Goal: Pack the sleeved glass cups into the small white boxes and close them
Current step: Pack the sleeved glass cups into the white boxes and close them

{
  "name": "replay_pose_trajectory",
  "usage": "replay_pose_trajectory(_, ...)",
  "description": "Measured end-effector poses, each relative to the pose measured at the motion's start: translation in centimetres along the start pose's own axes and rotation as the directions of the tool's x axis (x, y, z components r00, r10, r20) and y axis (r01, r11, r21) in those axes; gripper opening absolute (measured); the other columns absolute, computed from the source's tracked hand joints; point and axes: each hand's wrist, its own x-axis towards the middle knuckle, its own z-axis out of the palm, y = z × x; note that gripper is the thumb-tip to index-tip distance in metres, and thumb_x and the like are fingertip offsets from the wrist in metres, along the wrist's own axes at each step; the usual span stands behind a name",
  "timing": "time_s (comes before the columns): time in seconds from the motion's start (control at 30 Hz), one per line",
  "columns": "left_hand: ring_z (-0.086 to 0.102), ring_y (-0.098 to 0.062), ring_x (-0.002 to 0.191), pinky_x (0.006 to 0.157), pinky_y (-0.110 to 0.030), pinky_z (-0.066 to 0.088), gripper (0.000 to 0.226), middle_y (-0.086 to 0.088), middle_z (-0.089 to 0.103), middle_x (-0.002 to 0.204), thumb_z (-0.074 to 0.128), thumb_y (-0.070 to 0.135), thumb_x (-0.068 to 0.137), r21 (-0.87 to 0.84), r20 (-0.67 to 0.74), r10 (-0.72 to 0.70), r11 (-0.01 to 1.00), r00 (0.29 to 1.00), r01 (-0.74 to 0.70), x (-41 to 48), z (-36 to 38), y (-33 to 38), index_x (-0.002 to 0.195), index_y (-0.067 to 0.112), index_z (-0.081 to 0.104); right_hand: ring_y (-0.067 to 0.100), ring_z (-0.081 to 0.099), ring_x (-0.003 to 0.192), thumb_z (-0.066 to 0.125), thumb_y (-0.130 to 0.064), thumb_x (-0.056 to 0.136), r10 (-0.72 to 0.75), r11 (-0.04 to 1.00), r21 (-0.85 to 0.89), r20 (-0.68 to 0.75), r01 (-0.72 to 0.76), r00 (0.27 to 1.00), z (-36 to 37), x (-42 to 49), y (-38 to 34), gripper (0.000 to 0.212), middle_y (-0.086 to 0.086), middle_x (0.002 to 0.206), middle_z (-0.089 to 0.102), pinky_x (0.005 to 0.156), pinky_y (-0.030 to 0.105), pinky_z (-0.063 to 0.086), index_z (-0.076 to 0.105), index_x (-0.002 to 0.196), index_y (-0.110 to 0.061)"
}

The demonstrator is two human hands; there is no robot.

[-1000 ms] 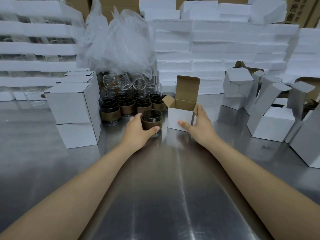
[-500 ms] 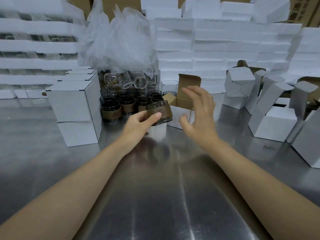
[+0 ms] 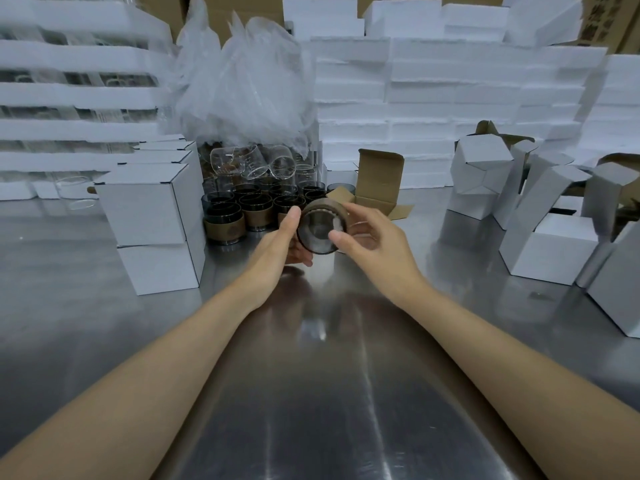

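A glass cup (image 3: 320, 233) with a brown sleeve is held above the table (image 3: 311, 393) between both hands. It is tipped on its side, so that one round end is turned toward the camera. The left hand (image 3: 282, 242) is curled round its left side, with the thumb laid along the rim and the fingers tucked beneath. The right hand (image 3: 375, 242) is closed on the right side, with the thumb pressed on the near edge and the fingers bent over the top.

Just behind the cup an open box (image 3: 379, 183) stands on the table, its lid flap raised and its side flaps spread. To the left of it, more sleeved cups (image 3: 242, 216) are grouped upright, and bare glasses (image 3: 256, 162) are piled behind them under a crumpled plastic bag (image 3: 242, 88). Further left, closed boxes (image 3: 149, 209) are stacked. On the right, unclosed boxes (image 3: 550, 249) are scattered, several of them leaning. Foam blocks (image 3: 450, 98) are stacked along the back.
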Motion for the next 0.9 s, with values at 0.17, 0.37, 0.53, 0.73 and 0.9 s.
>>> replay_pose_trajectory(0.17, 0.060, -0.017, 0.059, 0.076, -0.034, 0.048, 0.077, -0.006, 0.056, 0.053, 0.033, 0.077, 0.077, 0.110, -0.002, -0.003, 0.994, 1.000, 0.004, 0.11, -0.05, -0.33, 0.063, 0.008, 0.065, 0.013, 0.067, 0.090, 0.063, -0.035, 0.091, 0.145, 0.978, 0.149, 0.042, -0.150, 0.989, 0.00, 0.16, 0.26, 0.027, -0.005, 0.095, 0.072, 0.085, 0.035, 0.057, 0.070, 0.111, -0.019)
replay_pose_trajectory(0.37, 0.060, -0.018, 0.059, 0.075, -0.033, 0.049, 0.072, -0.005, 0.054, 0.053, 0.038, 0.071, 0.087, 0.106, -0.013, 0.015, 0.994, 1.000, -0.014, 0.35, -0.04, -0.61, 0.065, 0.007, 0.065, 0.013, 0.066, 0.069, 0.061, -0.034, 0.092, 0.127, 0.979, 0.155, 0.037, -0.131, 0.991, 0.11, 0.11, 0.52, 0.014, -0.012, 0.085, 0.069, 0.073, 0.037, 0.059, 0.068, 0.104, -0.031)
replay_pose_trajectory(0.53, 0.067, -0.022, 0.076, 0.091, -0.041, 0.051, 0.079, -0.013, 0.072, 0.079, 0.037, 0.071, 0.081, 0.099, 0.000, -0.025, 0.995, 1.000, 0.025, 0.19, 0.13, -0.29, 0.099, 0.001, 0.070, 0.005, 0.066, 0.091, 0.073, -0.027, 0.084, 0.061, 0.994, 0.091, 0.004, -0.062, 0.998, 0.23, -0.09, 0.76, 0.046, -0.005, 0.113, 0.056, 0.079, 0.026, 0.057, 0.056, 0.127, -0.028)
replay_pose_trajectory(0.73, 0.067, -0.004, 0.080, 0.084, -0.031, 0.050, 0.040, 0.010, 0.074, 0.086, 0.054, 0.062, 0.085, 0.115, 0.083, 0.018, 0.993, 0.996, -0.028, -0.24, 0.06, -0.08, 0.101, 0.028, 0.068, 0.004, 0.053, 0.117, 0.076, 0.000, 0.077, -0.137, 0.989, -0.040, 0.129, 0.143, 0.982, 0.44, -0.49, 0.74, 0.068, -0.009, 0.130, 0.044, 0.089, 0.019, 0.051, 0.049, 0.137, -0.018)
replay_pose_trajectory(0.9, 0.066, -0.002, 0.097, 0.094, -0.029, 0.050, 0.044, 0.015, 0.073, 0.099, 0.066, 0.061, 0.073, 0.110, 0.084, 0.094, 0.989, 0.992, -0.103, -0.44, -0.07, -0.07, 0.105, 0.032, 0.066, 0.003, 0.051, 0.120, 0.071, 0.006, 0.079, -0.103, 0.995, -0.006, 0.109, 0.104, 0.989, 0.19, -0.37, 0.81, 0.064, -0.002, 0.132, 0.044, 0.094, 0.016, 0.048, 0.051, 0.135, -0.016)
